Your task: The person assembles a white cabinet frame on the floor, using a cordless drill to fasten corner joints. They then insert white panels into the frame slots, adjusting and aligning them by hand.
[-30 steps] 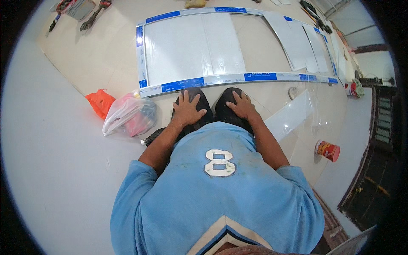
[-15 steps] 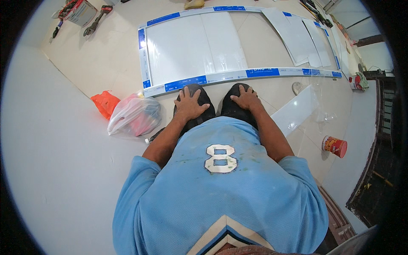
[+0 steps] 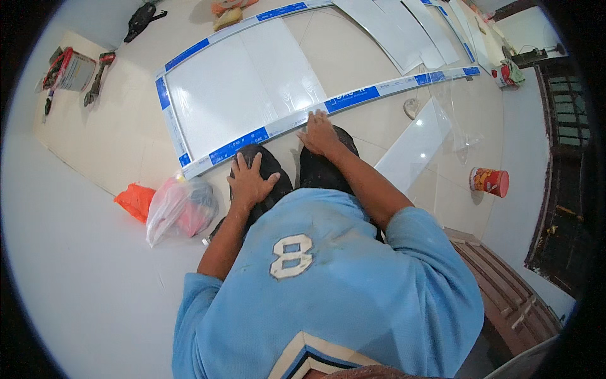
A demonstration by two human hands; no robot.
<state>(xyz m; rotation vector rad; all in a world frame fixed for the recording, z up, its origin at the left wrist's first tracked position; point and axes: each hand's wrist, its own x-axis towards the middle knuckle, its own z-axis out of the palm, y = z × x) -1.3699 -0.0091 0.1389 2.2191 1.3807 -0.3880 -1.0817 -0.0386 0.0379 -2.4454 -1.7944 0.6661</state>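
Note:
My left hand [image 3: 251, 183] rests on my left knee in dark trousers, its fingers spread, holding nothing. My right hand [image 3: 320, 134] is just in front of my right knee, its fingertips at the near rail of a long rectangular frame [image 3: 284, 126] wrapped in blue and white film. Whether those fingers touch the rail or grip it I cannot make out. Inside the frame's left part lie glossy white panels [image 3: 233, 88]. More white panels [image 3: 385, 31] lie loosely across its right part, overlapping and askew.
To the left sit a tied plastic bag [image 3: 180, 211] and an orange bag [image 3: 134, 201]. Farther off stand a white bucket [image 3: 76, 71] and a cordless power tool [image 3: 99, 79]. At right are a narrow white strip [image 3: 416, 148], clear film, a red can [image 3: 489, 182] and a wooden piece [image 3: 505, 284].
My right hand has left my right knee and reached forward to the frame's near rail. The left hand stays on the knee. The view has turned, tilting the frame in the picture.

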